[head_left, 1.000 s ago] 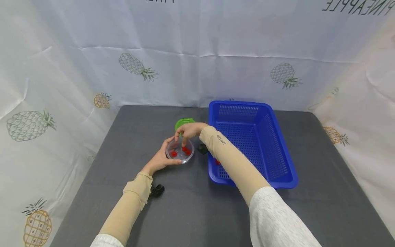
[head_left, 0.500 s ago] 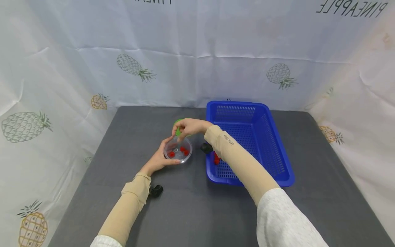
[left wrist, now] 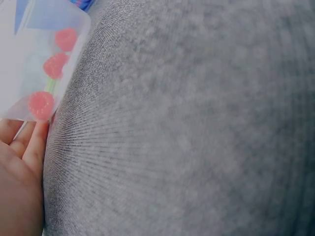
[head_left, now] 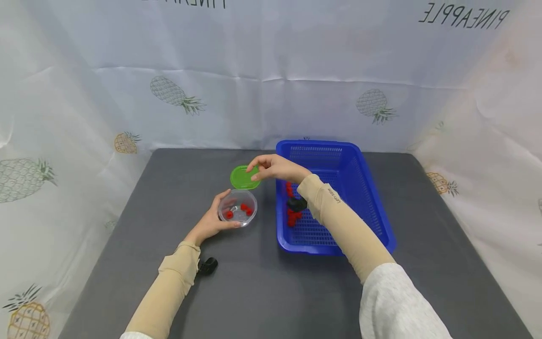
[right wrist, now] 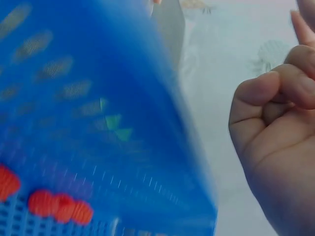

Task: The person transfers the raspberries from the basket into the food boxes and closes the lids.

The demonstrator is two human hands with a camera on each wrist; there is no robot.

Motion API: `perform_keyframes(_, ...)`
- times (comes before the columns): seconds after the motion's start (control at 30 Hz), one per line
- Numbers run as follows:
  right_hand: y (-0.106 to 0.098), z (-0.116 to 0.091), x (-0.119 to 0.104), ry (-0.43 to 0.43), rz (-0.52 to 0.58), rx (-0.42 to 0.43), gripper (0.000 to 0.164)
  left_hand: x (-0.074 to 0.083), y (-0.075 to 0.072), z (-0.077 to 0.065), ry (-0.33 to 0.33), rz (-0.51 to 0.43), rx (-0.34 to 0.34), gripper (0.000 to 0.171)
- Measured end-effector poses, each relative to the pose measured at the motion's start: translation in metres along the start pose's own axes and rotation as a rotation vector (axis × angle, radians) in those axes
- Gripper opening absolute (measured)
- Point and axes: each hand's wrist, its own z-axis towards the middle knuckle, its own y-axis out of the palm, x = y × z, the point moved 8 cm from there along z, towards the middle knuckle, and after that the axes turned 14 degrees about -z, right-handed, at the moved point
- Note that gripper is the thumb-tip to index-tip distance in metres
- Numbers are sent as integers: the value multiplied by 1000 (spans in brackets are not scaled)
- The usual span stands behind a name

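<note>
My left hand (head_left: pixel 209 223) grips a clear plastic tub (head_left: pixel 239 216), thumb at the near side and fingers at the far side. Inside lie three raspberries (left wrist: pixel 41 105). To the right and farther back, my right hand (head_left: pixel 277 167) hovers between the tub and a blue plastic basket (head_left: pixel 317 248). Its fingers are loosely bent, and nothing shows between them in the right wrist view. Several more raspberries (right wrist: pixel 43 202) lie along the basket's left side. Behind the tub is a round green lid (head_left: pixel 241 179), its right edge just under my right fingertips.
All this stands on a dark grey table (head_left: pixel 254 287). A white curtain (head_left: pixel 254 108) printed with pineapples hangs at the back and sides. Black wrist cameras (head_left: pixel 208 266) stick out from both forearms, the right one overlapping the basket's left wall.
My right hand has lifted out of the tub and moved back and right toward the basket, uncovering the green lid and the basket's raspberries. My left hand stays on the tub.
</note>
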Motion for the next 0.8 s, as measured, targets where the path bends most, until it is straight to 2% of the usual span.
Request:
perform_keyframes(0.27,-25,-28,32,63,89,95,30,2,-1,-4,18,15,-10,96)
perform_keyframes(0.57,-39,-53,57,65,172,116,37,2,0,-2,24,6,-7,96)
perform_keyframes(0.8,-39,-63,74,108,164,121,30,3,0,-3,35,10,-4,96)
